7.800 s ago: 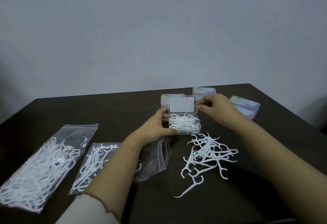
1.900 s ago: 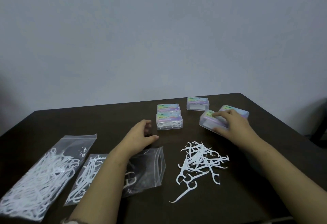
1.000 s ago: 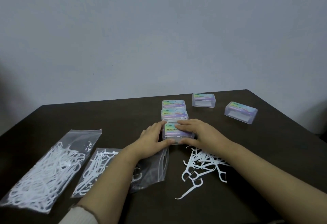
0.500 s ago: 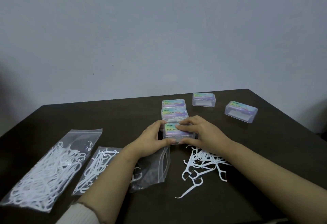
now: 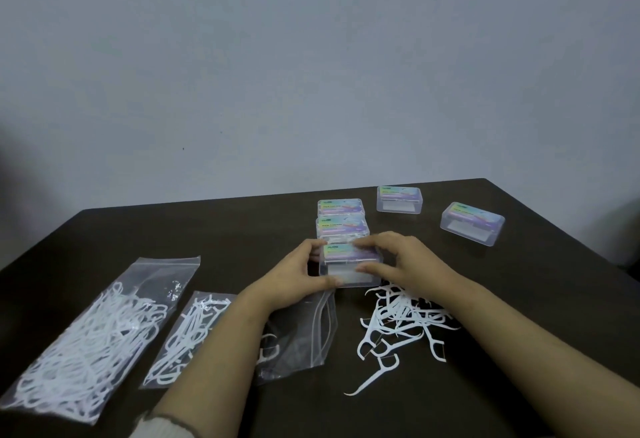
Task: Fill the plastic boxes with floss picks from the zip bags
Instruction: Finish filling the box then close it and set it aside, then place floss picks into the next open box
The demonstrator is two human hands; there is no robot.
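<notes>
A small clear plastic box with a coloured label on its lid sits at the table's middle, lid down. My left hand grips its left end, thumb along the front. My right hand holds its right end, fingers over the lid and thumb on the front. A pile of loose white floss picks lies just in front of it, to the right. A nearly empty zip bag lies under my left wrist.
Two closed boxes line up behind the held one. Two more boxes stand at the back right. A full zip bag and a smaller one lie at the left on the dark table.
Since 1.9 s ago my right hand brought a box from the back right to the middle and my left hand joined it. Over the last second both hands keep hold of it.
</notes>
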